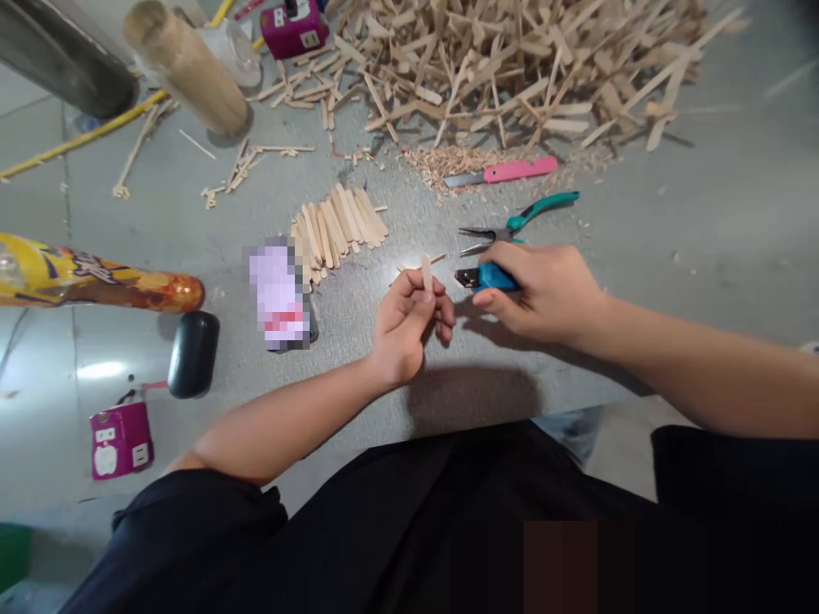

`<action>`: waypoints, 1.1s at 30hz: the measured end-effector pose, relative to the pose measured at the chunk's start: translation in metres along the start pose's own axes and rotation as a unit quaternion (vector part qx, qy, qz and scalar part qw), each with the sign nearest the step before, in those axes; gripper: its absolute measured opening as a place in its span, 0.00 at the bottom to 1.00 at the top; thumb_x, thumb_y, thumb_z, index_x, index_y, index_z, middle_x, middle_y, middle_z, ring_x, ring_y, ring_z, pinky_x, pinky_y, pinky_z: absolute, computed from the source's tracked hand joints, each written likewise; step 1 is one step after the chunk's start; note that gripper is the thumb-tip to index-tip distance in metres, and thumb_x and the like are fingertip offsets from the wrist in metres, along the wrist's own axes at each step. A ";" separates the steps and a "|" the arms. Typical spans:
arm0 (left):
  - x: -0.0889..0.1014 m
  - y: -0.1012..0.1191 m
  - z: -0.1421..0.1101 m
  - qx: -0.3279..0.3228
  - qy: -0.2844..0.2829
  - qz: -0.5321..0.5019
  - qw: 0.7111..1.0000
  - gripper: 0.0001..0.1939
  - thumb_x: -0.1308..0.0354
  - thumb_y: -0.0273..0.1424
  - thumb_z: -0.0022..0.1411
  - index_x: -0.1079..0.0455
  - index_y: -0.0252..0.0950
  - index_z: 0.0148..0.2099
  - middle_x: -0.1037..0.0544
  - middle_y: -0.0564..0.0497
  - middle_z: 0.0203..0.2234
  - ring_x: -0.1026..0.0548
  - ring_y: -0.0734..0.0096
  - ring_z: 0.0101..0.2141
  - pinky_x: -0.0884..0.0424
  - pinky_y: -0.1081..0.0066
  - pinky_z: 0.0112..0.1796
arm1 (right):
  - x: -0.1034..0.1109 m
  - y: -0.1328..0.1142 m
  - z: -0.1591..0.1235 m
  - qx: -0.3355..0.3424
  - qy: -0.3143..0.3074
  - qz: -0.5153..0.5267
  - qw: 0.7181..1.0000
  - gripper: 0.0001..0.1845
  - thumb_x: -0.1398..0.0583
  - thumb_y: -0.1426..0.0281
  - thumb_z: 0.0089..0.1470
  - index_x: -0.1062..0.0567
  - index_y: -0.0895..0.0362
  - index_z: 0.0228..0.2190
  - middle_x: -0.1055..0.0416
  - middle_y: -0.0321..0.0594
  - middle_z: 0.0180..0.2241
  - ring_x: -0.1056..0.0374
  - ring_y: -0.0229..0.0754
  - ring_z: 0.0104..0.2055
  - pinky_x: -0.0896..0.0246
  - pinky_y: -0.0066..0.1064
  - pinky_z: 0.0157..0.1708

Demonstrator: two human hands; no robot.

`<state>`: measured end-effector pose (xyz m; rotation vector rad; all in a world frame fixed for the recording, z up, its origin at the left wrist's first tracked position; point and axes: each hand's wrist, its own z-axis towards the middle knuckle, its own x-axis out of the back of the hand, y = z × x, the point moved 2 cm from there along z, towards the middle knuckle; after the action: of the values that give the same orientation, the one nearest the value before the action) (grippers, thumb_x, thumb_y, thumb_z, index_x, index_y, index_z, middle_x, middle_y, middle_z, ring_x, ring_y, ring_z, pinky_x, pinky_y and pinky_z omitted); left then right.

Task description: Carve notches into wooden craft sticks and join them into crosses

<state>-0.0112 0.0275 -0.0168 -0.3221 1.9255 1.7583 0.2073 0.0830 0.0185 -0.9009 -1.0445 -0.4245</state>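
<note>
Between thumb and fingers, my left hand (409,322) pinches a short wooden craft stick (426,271) that points away from me. My right hand (543,290) is wrapped round a pair of blue-handled cutting pliers (491,277), whose dark jaws face the stick and stay apart from it. Just beyond the right hand lie long-nose pliers (518,220) with green handles. Another thin wooden piece (438,257) shows behind my left fingertips. A row of craft sticks (339,223) lies beyond my left hand, next to a phone (278,294) with a blurred screen.
A big heap of craft sticks (512,68) covers the far side of the table (704,222). A pink-handled knife (521,170) lies by wood shavings (435,162). To the left are a yellow bottle (95,277), a black case (194,354), a purple power adapter (121,439) and a wooden cylinder (192,72).
</note>
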 end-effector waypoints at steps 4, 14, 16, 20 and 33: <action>-0.007 0.005 -0.002 0.029 -0.017 -0.030 0.999 0.22 0.30 0.50 0.81 0.34 0.42 0.46 0.40 0.67 0.21 0.48 0.83 0.17 0.47 0.79 0.21 | 0.003 -0.003 -0.001 -0.005 -0.022 -0.018 1.000 0.51 0.59 0.25 0.76 0.17 0.53 0.44 0.14 0.50 0.38 0.22 0.54 0.35 0.49 0.41 0.33; -0.012 0.003 -0.005 -0.032 -0.001 0.037 0.999 0.22 0.38 0.51 0.87 0.36 0.43 0.44 0.44 0.68 0.19 0.49 0.82 0.16 0.48 0.78 0.20 | 0.007 -0.005 -0.002 -0.001 -0.077 0.004 0.997 0.52 0.57 0.24 0.75 0.12 0.50 0.55 0.12 0.54 0.47 0.15 0.64 0.46 0.32 0.49 0.38; -0.010 0.002 -0.007 -0.041 0.002 0.043 0.998 0.19 0.39 0.48 0.88 0.36 0.43 0.45 0.43 0.67 0.19 0.48 0.81 0.16 0.48 0.77 0.20 | 0.006 -0.004 -0.004 0.001 -0.078 0.004 0.997 0.53 0.57 0.24 0.75 0.12 0.50 0.56 0.12 0.53 0.46 0.15 0.64 0.46 0.31 0.49 0.38; -0.007 0.000 -0.008 -0.048 -0.002 0.046 0.998 0.17 0.40 0.46 0.89 0.35 0.43 0.47 0.40 0.67 0.20 0.47 0.81 0.17 0.47 0.77 0.20 | 0.001 -0.003 -0.008 0.005 -0.053 -0.012 0.999 0.53 0.56 0.23 0.74 0.12 0.50 0.57 0.11 0.52 0.46 0.15 0.60 0.44 0.33 0.46 0.38; -0.011 0.003 -0.008 -0.018 0.022 0.064 0.998 0.26 0.36 0.56 0.84 0.40 0.44 0.43 0.44 0.67 0.19 0.49 0.81 0.17 0.48 0.74 0.21 | 0.008 -0.005 -0.008 0.028 -0.032 -0.021 0.999 0.51 0.52 0.26 0.77 0.11 0.55 0.57 0.10 0.53 0.45 0.15 0.58 0.41 0.35 0.45 0.37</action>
<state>-0.0056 0.0187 -0.0081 -0.2577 1.9856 1.8841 0.2120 0.0744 0.0266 -0.8486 -1.1297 -0.4008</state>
